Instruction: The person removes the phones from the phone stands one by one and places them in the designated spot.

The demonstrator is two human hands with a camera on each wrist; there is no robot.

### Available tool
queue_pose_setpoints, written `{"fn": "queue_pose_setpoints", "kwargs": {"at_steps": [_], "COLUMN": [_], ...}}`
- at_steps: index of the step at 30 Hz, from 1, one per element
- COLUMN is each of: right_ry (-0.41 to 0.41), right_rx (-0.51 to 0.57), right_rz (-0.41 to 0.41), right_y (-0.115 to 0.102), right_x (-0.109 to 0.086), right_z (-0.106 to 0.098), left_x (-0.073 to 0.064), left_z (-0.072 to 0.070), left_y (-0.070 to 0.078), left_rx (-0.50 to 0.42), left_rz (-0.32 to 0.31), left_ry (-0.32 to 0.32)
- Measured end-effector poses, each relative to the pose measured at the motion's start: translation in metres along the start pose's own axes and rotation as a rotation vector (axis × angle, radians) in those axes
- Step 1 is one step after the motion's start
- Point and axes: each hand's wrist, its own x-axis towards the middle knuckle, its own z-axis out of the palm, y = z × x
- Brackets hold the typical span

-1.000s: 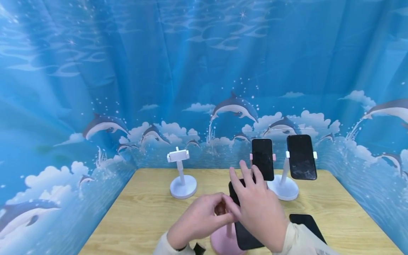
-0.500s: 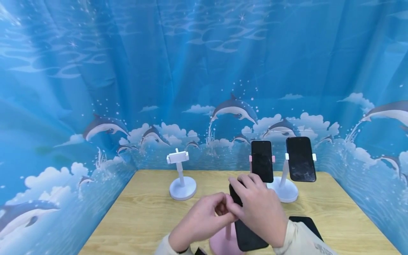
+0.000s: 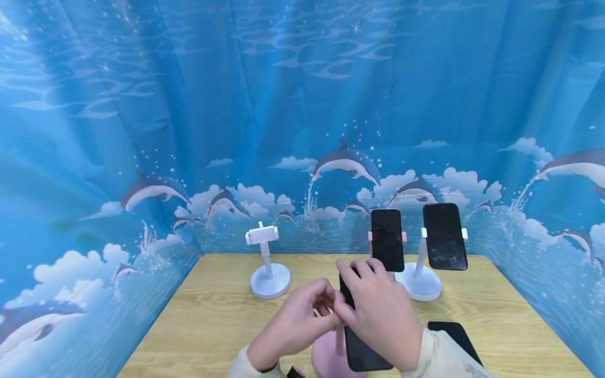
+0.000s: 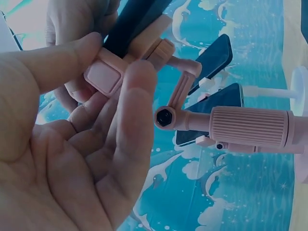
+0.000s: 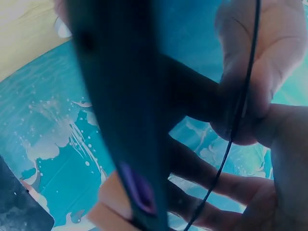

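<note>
A pink phone stand [image 3: 326, 354] stands at the front of the table. My left hand [image 3: 295, 323] pinches the square end of its clamp [image 4: 103, 77] between thumb and fingers. A black phone [image 3: 365, 352] leans upright at the stand's head, its edge beside the clamp in the left wrist view. With curled fingers over its top part, my right hand [image 3: 385, 310] holds this phone, the thumb reaching the left hand's fingertips. In the right wrist view the phone's dark side is close up, hiding part of the clamp.
Behind the hands, a pink-clamped stand holds a phone [image 3: 387, 240], and a white stand [image 3: 419, 281] holds another phone [image 3: 445, 236]. A white stand [image 3: 270, 281] with a bare clamp is at back left. One more phone [image 3: 454, 338] lies flat beside my right sleeve.
The right hand's fingers, raised and spread a second ago, have come down and curled over the phone's top. My left hand keeps its pinch on the clamp.
</note>
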Motion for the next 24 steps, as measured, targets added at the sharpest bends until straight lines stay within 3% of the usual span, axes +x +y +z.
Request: {"fn": "queue_pose_setpoints", "kwargs": {"at_steps": [7, 13, 24], "right_ry": [0.055, 0.043, 0.046], "right_rx": [-0.043, -0.068, -0.076], "right_rz": [-0.026, -0.025, -0.016], "right_y": [0.0011, 0.0023, 0.0002], "right_x": [-0.0010, -0.0004, 0.0050], "right_z": [0.0079, 0.0105, 0.0050], "left_x": [0.0004, 0.0018, 0.0050], "left_z": [-0.0009, -0.0010, -0.0007], "left_y": [-0.0025, -0.0041, -0.0039], "left_rx": [-0.001, 0.074, 0.074], "left_rz": [0.007, 0.044, 0.038], "left_ry": [-0.004, 0.012, 0.020]}}
